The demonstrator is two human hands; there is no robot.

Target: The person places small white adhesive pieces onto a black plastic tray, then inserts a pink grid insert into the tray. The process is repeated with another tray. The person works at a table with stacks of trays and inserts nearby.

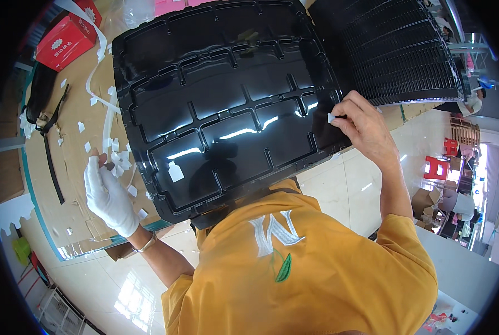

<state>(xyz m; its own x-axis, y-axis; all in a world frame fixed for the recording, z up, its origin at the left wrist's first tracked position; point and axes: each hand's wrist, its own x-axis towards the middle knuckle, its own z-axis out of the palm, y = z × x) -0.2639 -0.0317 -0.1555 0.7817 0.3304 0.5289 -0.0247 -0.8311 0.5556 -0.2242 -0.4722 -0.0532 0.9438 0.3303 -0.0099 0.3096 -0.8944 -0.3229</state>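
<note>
A large glossy black plastic tray with moulded ridges lies in front of me. My right hand, bare, is at its right edge, thumb and forefinger pinching a small white sticker-like piece. A white piece with a notched top lies flat in the tray's near left corner. To the left of the tray, my left hand wears a white glove with bare fingertips. Its fingers are bent together beside a heap of small white pieces; whatever they may hold is hidden.
Cardboard covers the table, with more white scraps and a black strap on it. A white strip curls along the tray's left. Red boxes stand far left. A stack of black ribbed trays sits far right. People work in the background.
</note>
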